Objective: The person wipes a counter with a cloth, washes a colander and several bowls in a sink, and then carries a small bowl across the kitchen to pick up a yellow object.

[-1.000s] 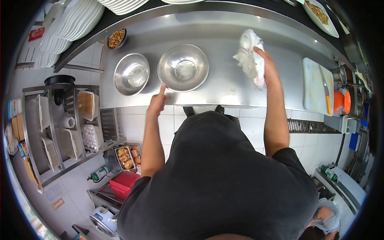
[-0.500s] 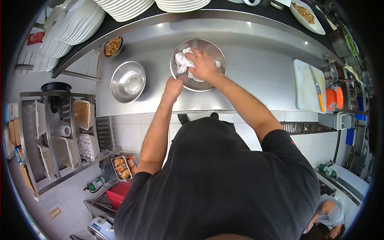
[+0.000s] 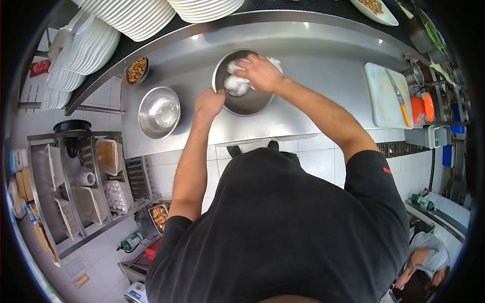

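Observation:
A steel mixing bowl [image 3: 248,107] sits on the steel counter in front of me. My left hand [image 3: 209,102] is closed on its near left rim. Inside the bowl, my right hand [image 3: 259,73] grips a crumpled white cloth [image 3: 236,87] against the wall, with folds of it showing on both sides of the fingers. Part of the cloth lies hidden beneath that hand. A second steel bowl [image 3: 159,112] stands to the left, apart from both hands.
A small bowl of brown pieces [image 3: 136,70] stands at the counter's far left. On the right, a knife [image 3: 398,96] lies on a white cutting board [image 3: 376,98]. Stacked white plates [image 3: 129,17] line the shelf above. Another person [image 3: 424,252] is at lower right.
My right hand has swept the cloth around inside the bowl, slightly up and right. My left hand has shifted left along the rim. The view has turned a little.

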The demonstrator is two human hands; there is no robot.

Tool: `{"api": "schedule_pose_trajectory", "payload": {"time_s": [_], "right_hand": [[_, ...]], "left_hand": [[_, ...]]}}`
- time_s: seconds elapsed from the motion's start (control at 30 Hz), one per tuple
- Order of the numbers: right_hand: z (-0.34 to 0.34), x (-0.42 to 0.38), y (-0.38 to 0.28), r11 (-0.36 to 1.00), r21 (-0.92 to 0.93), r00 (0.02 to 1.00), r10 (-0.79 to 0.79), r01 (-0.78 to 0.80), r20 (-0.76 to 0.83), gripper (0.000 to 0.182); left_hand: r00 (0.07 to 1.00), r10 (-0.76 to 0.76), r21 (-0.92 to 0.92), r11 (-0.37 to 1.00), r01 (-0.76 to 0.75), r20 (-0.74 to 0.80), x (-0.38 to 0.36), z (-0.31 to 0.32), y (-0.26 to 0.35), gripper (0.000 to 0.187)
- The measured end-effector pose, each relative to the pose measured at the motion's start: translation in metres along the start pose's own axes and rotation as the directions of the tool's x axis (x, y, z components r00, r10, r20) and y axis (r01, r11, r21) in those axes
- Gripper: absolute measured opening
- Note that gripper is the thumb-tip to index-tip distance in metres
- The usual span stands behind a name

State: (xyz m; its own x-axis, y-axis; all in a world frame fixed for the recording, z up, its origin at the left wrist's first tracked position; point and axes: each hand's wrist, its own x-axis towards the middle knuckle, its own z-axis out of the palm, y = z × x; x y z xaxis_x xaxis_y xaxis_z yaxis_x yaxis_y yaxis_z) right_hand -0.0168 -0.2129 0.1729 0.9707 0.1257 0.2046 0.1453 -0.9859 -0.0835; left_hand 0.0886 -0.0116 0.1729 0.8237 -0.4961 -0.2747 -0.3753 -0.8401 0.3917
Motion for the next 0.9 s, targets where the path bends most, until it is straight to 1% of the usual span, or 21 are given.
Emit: {"api": "schedule_pose_trajectory", "payload": {"time_s": [0.03, 0.1, 0.13, 0.2, 0.23, 0.27, 0.33, 0.37, 0.43, 0.5, 0.57, 0.63, 0.67, 0.73, 0.77, 0.8, 0.83, 0.87, 0.9], "right_hand": [[0.005, 0.002, -0.002, 0.999, -0.038, 0.995, 0.002, -0.006, -0.099, 0.047], [0.026, 0.003, 0.003, 0.992, -0.123, 0.955, -0.007, -0.031, -0.297, 0.051], [0.038, -0.003, 0.007, 0.993, -0.094, 0.952, 0.037, -0.068, -0.303, 0.056], [0.042, -0.014, -0.003, 0.984, -0.093, 0.988, 0.145, -0.149, -0.051, 0.045], [0.045, -0.020, -0.008, 0.978, -0.096, 0.978, 0.195, -0.187, 0.080, 0.040], [0.047, -0.025, -0.011, 0.989, -0.055, 0.985, 0.144, -0.140, 0.093, 0.037], [0.048, -0.037, -0.006, 0.987, 0.063, 0.968, 0.129, -0.145, 0.216, 0.034], [0.041, -0.042, -0.002, 0.980, 0.119, 0.954, 0.119, -0.156, 0.275, 0.033], [0.015, -0.065, 0.012, 0.920, 0.239, 0.941, 0.260, -0.309, 0.216, 0.038], [0.001, -0.100, 0.028, 0.809, 0.376, 0.892, 0.423, -0.451, 0.161, 0.040], [0.004, -0.136, 0.059, 0.725, 0.373, 0.808, 0.572, -0.579, 0.141, 0.042], [-0.013, -0.164, 0.079, 0.599, 0.279, 0.660, 0.695, -0.751, 0.284, 0.046], [-0.004, -0.180, 0.086, 0.569, 0.217, 0.608, 0.762, -0.793, 0.223, 0.047], [0.035, -0.208, 0.095, 0.486, 0.098, 0.493, 0.867, -0.869, 0.075, 0.051], [0.062, -0.220, 0.094, 0.507, 0.081, 0.504, 0.862, -0.858, -0.060, 0.053], [0.091, -0.230, 0.093, 0.531, 0.059, 0.512, 0.837, -0.845, -0.194, 0.056], [0.108, -0.233, 0.092, 0.555, 0.037, 0.516, 0.794, -0.831, -0.322, 0.059], [0.115, -0.223, 0.082, 0.523, 0.043, 0.481, 0.811, -0.851, -0.334, 0.060], [0.123, -0.209, 0.066, 0.514, 0.031, 0.478, 0.816, -0.857, -0.325, 0.060]], "left_hand": [[1.000, 0.003, 0.000, 1.000, -0.003, -0.003, -0.003, -0.003, 0.010, 0.051], [1.000, 0.017, -0.002, 1.000, -0.017, -0.018, -0.004, -0.010, 0.028, 0.050], [0.999, 0.007, 0.059, 0.998, -0.005, -0.037, 0.000, -0.014, 0.029, 0.049], [0.996, 0.055, 0.108, 0.993, -0.047, -0.068, 0.001, -0.015, 0.031, 0.050], [0.994, 0.076, 0.133, 0.989, -0.065, -0.080, 0.000, -0.016, 0.030, 0.050], [0.989, 0.092, 0.134, 0.988, -0.076, -0.117, 0.001, -0.013, 0.027, 0.051], [0.975, 0.125, 0.143, 0.985, -0.100, -0.181, 0.004, -0.003, 0.014, 0.052], [0.975, 0.071, 0.143, 0.989, -0.041, -0.210, 0.007, -0.003, 0.004, 0.052], [0.962, -0.036, 0.127, 0.989, 0.072, -0.269, 0.016, -0.011, -0.022, 0.052], [0.936, -0.116, -0.028, 0.993, 0.113, -0.333, 0.011, -0.026, -0.046, 0.051], [0.913, -0.170, -0.115, 0.984, 0.137, -0.370, -0.001, -0.041, -0.060, 0.051], [0.899, -0.224, -0.187, 0.969, 0.163, -0.377, 0.000, -0.039, -0.090, 0.051], [0.892, -0.247, -0.220, 0.960, 0.173, -0.378, 0.000, -0.036, -0.102, 0.051], [0.881, -0.302, -0.356, 0.919, 0.168, -0.364, -0.006, -0.033, -0.115, 0.052], [0.874, -0.330, -0.423, 0.891, 0.164, -0.356, -0.008, -0.032, -0.119, 0.052], [0.864, -0.336, -0.444, 0.883, 0.150, -0.376, -0.011, -0.031, -0.122, 0.048], [0.872, -0.352, -0.519, 0.843, 0.138, -0.339, -0.013, -0.030, -0.124, 0.046], [0.879, -0.367, -0.588, 0.799, 0.129, -0.306, -0.016, -0.030, -0.126, 0.045], [0.885, -0.377, -0.648, 0.752, 0.122, -0.272, -0.019, -0.033, -0.130, 0.044]]}}
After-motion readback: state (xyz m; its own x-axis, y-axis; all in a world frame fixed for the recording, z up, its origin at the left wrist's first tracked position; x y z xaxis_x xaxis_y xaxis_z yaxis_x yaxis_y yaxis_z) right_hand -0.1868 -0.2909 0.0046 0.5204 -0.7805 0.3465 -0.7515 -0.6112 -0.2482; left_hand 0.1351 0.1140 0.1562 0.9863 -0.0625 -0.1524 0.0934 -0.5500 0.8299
